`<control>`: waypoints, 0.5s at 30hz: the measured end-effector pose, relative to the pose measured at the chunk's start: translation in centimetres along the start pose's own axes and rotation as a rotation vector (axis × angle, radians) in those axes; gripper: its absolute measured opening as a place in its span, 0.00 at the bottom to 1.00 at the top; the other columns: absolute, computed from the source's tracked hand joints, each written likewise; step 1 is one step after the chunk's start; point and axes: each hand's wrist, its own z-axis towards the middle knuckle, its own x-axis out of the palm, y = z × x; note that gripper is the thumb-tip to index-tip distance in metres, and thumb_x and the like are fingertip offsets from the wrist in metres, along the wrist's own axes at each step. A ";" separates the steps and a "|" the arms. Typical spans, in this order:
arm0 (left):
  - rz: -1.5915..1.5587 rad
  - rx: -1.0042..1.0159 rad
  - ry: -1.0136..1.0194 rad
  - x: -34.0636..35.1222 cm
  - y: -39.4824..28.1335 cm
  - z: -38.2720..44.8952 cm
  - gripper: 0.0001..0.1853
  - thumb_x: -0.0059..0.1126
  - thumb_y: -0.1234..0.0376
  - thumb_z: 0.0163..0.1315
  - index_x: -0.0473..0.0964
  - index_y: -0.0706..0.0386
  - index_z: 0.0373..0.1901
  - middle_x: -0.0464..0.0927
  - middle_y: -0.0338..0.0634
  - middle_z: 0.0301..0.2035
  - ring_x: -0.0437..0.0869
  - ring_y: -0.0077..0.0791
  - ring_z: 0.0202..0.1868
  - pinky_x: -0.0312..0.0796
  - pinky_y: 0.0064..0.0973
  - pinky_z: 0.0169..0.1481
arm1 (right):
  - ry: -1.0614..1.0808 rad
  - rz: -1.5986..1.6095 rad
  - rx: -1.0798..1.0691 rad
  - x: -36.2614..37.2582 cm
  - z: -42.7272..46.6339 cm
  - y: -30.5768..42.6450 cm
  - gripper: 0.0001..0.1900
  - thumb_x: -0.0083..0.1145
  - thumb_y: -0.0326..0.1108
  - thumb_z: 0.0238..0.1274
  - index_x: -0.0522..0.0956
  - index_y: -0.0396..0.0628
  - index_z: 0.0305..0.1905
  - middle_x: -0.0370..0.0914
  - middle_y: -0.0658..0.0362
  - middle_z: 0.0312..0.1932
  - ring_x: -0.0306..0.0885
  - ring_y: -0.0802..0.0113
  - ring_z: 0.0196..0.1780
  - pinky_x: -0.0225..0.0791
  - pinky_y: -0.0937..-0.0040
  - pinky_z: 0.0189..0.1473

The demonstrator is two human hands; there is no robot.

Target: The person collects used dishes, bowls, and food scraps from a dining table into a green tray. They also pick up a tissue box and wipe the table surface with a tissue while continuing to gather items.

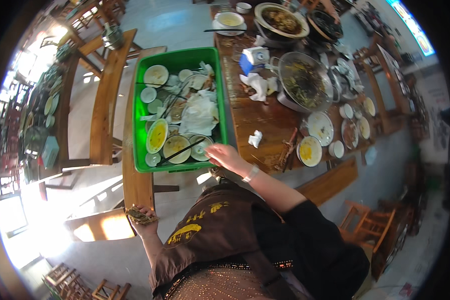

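Note:
My left hand [145,221] is closed around a crumpled brownish cloth [141,215], low beside the wooden bench. Over the near right corner of a green plastic tub [138,150] is my right hand [225,154], fingers slightly bent and nothing visible in them. Just left of its fingertips lies a white bowl [201,153], with a dark chopstick [180,151] slanting across it and a neighbouring bowl [175,142]. The tub also holds a bowl with yellow residue [158,135], crumpled napkins [199,114], cups and more used dishes.
The tub rests on a wooden bench [132,187]. On the wooden table [253,122] are a metal pot [303,82], a clay pot [281,20], a tissue box [254,59], soiled plates [320,128] and chopsticks. Another person's hand [335,17] reaches to a dark pot [322,28].

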 end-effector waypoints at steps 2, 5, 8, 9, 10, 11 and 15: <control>0.034 -0.024 0.009 1.3 1.4 1.5 0.15 0.48 0.55 0.61 0.76 0.54 0.40 0.75 0.36 0.32 0.75 0.24 0.29 0.66 0.21 0.29 | -0.173 0.137 0.094 -5.1 -8.8 -0.6 0.12 0.48 0.37 0.67 0.75 0.43 0.48 0.78 0.60 0.34 0.74 0.80 0.31 0.69 0.81 0.30; 0.087 -0.095 0.030 3.5 4.1 3.2 0.16 0.47 0.54 0.62 0.75 0.54 0.41 0.75 0.36 0.32 0.75 0.25 0.29 0.65 0.21 0.29 | -0.930 0.522 0.242 -11.5 -18.9 -2.3 0.17 0.47 0.48 0.65 0.67 0.50 0.51 0.78 0.57 0.33 0.76 0.72 0.31 0.72 0.74 0.30; 0.151 -0.128 0.071 5.8 6.2 3.9 0.18 0.46 0.52 0.61 0.75 0.53 0.42 0.74 0.36 0.33 0.74 0.25 0.30 0.65 0.24 0.29 | -1.199 0.583 0.119 -16.8 -23.3 -3.3 0.26 0.46 0.54 0.64 0.60 0.48 0.57 0.77 0.53 0.34 0.77 0.69 0.31 0.72 0.71 0.29; 0.168 -0.175 0.118 6.5 6.7 4.0 0.18 0.46 0.52 0.61 0.74 0.53 0.43 0.74 0.36 0.33 0.74 0.25 0.31 0.65 0.24 0.30 | -1.168 0.479 0.072 -18.1 -23.4 -3.5 0.22 0.45 0.51 0.65 0.62 0.49 0.55 0.77 0.54 0.31 0.76 0.70 0.28 0.70 0.73 0.25; 0.167 -0.215 0.147 7.3 7.1 4.1 0.19 0.46 0.51 0.61 0.74 0.53 0.44 0.74 0.36 0.34 0.74 0.25 0.31 0.65 0.25 0.31 | -1.152 0.395 0.046 -19.3 -23.3 -3.4 0.18 0.45 0.48 0.65 0.63 0.50 0.53 0.77 0.55 0.29 0.76 0.71 0.24 0.69 0.74 0.21; 0.136 -0.272 0.194 7.9 7.4 4.2 0.19 0.45 0.51 0.61 0.74 0.53 0.44 0.73 0.36 0.34 0.74 0.25 0.32 0.66 0.25 0.31 | -1.206 0.348 0.079 -20.1 -23.2 -3.2 0.16 0.44 0.44 0.64 0.65 0.48 0.51 0.77 0.55 0.27 0.75 0.72 0.22 0.67 0.75 0.19; 0.053 -0.320 0.259 8.4 6.3 3.2 0.20 0.49 0.50 0.59 0.74 0.52 0.46 0.73 0.37 0.36 0.74 0.27 0.33 0.66 0.26 0.34 | -1.301 0.149 0.101 -19.5 -20.9 -1.7 0.13 0.37 0.30 0.58 0.70 0.42 0.46 0.77 0.57 0.21 0.72 0.75 0.16 0.61 0.79 0.12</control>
